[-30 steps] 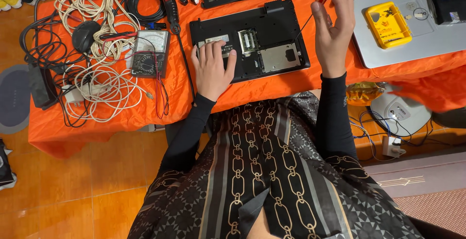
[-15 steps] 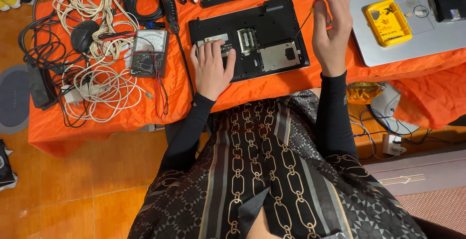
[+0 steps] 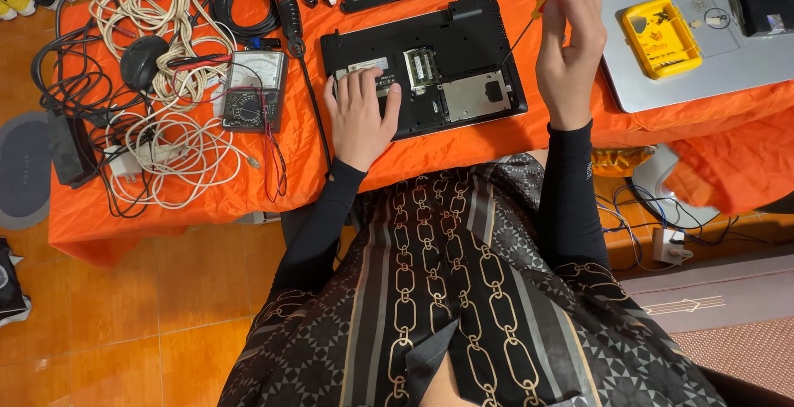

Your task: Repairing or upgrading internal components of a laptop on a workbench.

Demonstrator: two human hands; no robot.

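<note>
L hand (image 3: 361,117) lying flat, grip released, on opened laptop base (image 3: 430,64); R hand (image 3: 566,39) at 2 o'clock gripping orange-handled screwdriver (image 3: 529,18); yellow tray (image 3: 660,37) holding small bits.

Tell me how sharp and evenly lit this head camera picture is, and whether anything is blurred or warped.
Head view: lighting is even and soft, with no hard shadows on the orange cloth; the opened laptop and left hand are sharp; the right hand with its thin screwdriver looks slightly soft; the wide lens bends the table edges towards the corners; mild sheen on the silver laptop.
</note>
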